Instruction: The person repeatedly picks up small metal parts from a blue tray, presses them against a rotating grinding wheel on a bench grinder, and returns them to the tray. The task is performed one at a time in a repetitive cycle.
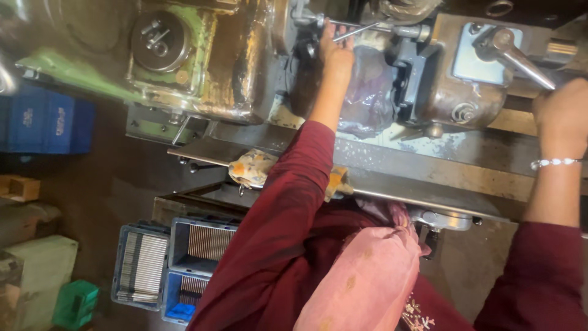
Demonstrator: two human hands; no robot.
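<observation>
My left hand (335,50) holds a thin shiny metal rod (357,30) on the big machine, my right hand (562,110) grips its long silver lever (520,58)

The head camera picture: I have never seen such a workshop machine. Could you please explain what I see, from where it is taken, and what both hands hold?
The view comes from a camera on the person's head, looking down. Below stands a heavy metal machine, green and worn. The left hand reaches up to a thin metal rod on it. The right hand grips a long metal lever. A patterned cloth hangs on the machine's front rail. On the floor stand blue crates filled with thin rods.
</observation>
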